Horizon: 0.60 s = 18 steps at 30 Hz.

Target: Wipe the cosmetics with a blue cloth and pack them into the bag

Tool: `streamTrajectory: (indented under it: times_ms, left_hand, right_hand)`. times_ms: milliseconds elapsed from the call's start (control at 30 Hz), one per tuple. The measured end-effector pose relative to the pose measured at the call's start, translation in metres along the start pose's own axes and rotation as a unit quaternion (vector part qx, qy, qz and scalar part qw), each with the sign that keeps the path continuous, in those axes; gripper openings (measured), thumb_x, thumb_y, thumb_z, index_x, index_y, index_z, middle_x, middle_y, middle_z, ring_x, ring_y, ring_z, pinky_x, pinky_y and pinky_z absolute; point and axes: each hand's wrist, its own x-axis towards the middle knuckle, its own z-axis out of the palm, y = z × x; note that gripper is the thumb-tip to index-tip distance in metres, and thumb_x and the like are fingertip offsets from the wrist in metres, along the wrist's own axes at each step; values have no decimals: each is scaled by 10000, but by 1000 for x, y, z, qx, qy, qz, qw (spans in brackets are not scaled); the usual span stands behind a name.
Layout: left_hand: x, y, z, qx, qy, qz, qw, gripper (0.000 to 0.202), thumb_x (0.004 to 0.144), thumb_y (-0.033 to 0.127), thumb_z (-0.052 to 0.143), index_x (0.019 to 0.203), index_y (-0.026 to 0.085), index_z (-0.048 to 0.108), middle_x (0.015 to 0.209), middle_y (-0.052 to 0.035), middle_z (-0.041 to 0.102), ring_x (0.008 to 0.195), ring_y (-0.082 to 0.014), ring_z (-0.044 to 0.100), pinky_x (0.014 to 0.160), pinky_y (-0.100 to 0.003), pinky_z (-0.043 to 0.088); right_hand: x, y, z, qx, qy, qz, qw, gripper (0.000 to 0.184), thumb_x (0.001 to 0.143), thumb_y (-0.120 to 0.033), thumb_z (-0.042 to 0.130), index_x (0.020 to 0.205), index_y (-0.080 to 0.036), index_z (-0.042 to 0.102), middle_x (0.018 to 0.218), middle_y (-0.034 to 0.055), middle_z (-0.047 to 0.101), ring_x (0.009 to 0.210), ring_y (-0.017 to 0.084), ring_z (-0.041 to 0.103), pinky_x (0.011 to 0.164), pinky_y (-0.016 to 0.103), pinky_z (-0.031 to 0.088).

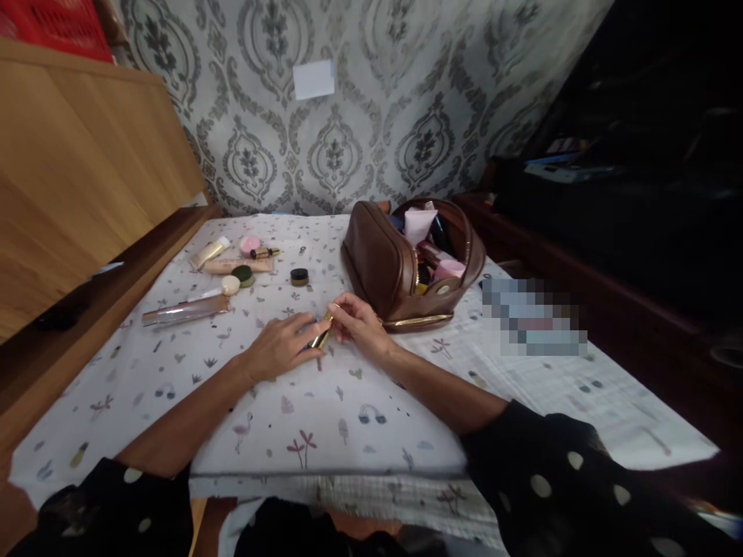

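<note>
The left hand [284,346] and right hand [362,328] cover much of the slim gold item [320,339], leaving its kind unclear. The brown cosmetic bag [374,259] hides the lower end of its pale pink tube [419,225]. A pixelated patch [537,319] obscures part of the bench [426,445]. The top-left corner crops the red plastic basket [66,25].

Room over near cloth [340,422], bag [377,263] beyond right hand [361,325]

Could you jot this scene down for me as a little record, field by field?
Left hand: gripping a small gold item
Right hand: pinching that item's far end
Bag: brown, open, holding a pale pink tube among other things
Left of bag: dark-lidded jar, pink jar, shiny long tube
Cloth: white, printed with flamingos and palms
</note>
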Motion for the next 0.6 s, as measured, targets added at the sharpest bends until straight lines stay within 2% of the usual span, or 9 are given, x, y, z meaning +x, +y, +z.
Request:
streamTrajectory:
  times_ms: [133, 267, 400, 500, 600]
  left_hand:
    - [-1, -1, -2, 1, 31, 18, 999, 432, 1018, 456, 383, 1332, 190, 513, 965, -72, 687, 834, -183, 701, 658, -266, 550]
    - [0, -2, -5, -25, 49, 9, 998, 382, 1014, 395, 428, 1320, 193, 537, 988, -74, 700, 840, -178, 705, 704, -271, 573]
    - [-1, -1, -3, -65, 59, -7, 996, 340, 993, 379, 482, 1270, 205, 575, 954, -54, 713, 809, -158, 705, 715, -251, 571]
    - [-2, 0, -3, -125, 55, -56, 989, 399, 955, 449, 537, 1263, 198, 575, 1012, -55, 739, 852, -167, 715, 754, -253, 569]
    - [7, -2, -16, -199, 49, -118, 972, 410, 929, 497, 537, 1171, 179, 628, 997, -57, 744, 820, -174, 703, 740, -259, 561]
  right_hand:
    - [1, 0, -1, 18, 2, 2, 1000, 496, 704, -631, 746, 813, -212, 503, 556, -85, 556, 387, 72, 472, 360, 196, 282]
    - [1, 0, 0, 34, -6, 1, 999, 503, 699, -620, 752, 883, -198, 547, 569, -86, 561, 392, 67, 476, 360, 193, 298]
    - [1, -3, 1, 35, -9, 4, 999, 548, 661, -641, 763, 861, -188, 528, 580, -85, 572, 378, 59, 466, 358, 192, 307]
    - [-1, -8, 1, 36, -10, 5, 999, 540, 658, -633, 762, 819, -186, 506, 592, -84, 573, 376, 55, 469, 361, 192, 304]
    - [-2, -17, 0, 52, -1, 5, 999, 524, 675, -639, 735, 796, -189, 494, 563, -84, 553, 377, 61, 469, 373, 197, 306]
